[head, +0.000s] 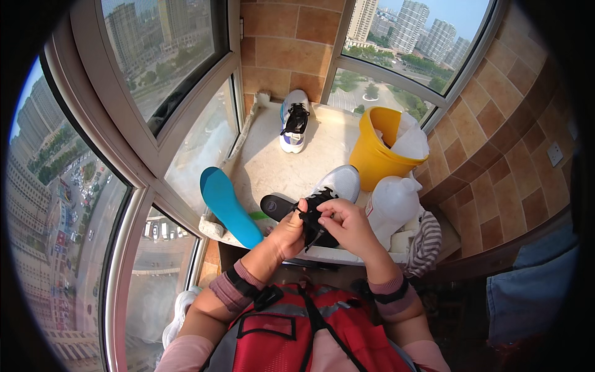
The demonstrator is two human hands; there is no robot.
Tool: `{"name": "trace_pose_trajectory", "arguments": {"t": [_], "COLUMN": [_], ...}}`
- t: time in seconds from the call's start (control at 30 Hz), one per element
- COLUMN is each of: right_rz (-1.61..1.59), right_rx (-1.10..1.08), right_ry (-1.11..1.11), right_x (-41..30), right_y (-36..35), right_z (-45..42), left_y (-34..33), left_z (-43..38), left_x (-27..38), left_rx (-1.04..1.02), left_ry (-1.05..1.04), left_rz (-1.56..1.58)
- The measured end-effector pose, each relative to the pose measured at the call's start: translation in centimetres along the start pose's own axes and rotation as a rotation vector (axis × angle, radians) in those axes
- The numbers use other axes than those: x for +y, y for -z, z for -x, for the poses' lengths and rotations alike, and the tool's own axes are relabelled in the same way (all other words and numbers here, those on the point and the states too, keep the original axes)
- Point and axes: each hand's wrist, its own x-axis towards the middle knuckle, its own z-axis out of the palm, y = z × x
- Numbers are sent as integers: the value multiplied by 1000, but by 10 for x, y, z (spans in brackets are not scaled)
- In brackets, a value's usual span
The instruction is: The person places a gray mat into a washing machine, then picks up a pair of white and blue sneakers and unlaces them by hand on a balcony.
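Note:
A white and grey mesh sneaker [341,180] lies before me with its toe pointing up and to the right. My left hand [290,234] grips it near the ankle opening, thumb up beside the laces. At the black shoelace [320,200], my right hand [348,226] has its thumb and forefinger pinched together on a strand. Beyond my left hand lies a black insole [275,206], its far end partly hidden by the hand and shoe. A turquoise insole [228,204] rests across the ledge's left edge. The matching sneaker [294,123], black-laced, stands farther back.
A yellow bucket [376,153] holding white material stands at the back right of the pale ledge [260,149]. Nearer is a translucent plastic jug [395,200], with a striped cloth [425,242] hanging beside it. Windows line the left; a white shoe [179,314] shows at lower left.

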Motion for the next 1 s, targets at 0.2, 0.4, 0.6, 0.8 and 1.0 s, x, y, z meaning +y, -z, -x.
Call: {"name": "trace_pose_trajectory", "arguments": {"t": [0.2, 0.4, 0.6, 0.8, 1.0], "right_rz": [168, -855, -904, -1095, 692], "right_rx": [-58, -36, 34, -64, 125], "right_ry": [214, 270, 443, -152, -14], "right_x": [-6, -58, -86, -18, -7], "right_y": [-7, 38, 86, 85, 59], "right_z": [-7, 4, 12, 16, 30], "left_y": [1, -1, -1, -5, -7], "left_z": [-2, 4, 4, 11, 11], "left_x": [-3, 0, 3, -3, 4], "left_rx": [-1, 66, -130, -105, -25], "left_ry": [-1, -25, 42, 42, -21], "left_rz": [-17, -53, 149, -59, -99]}}
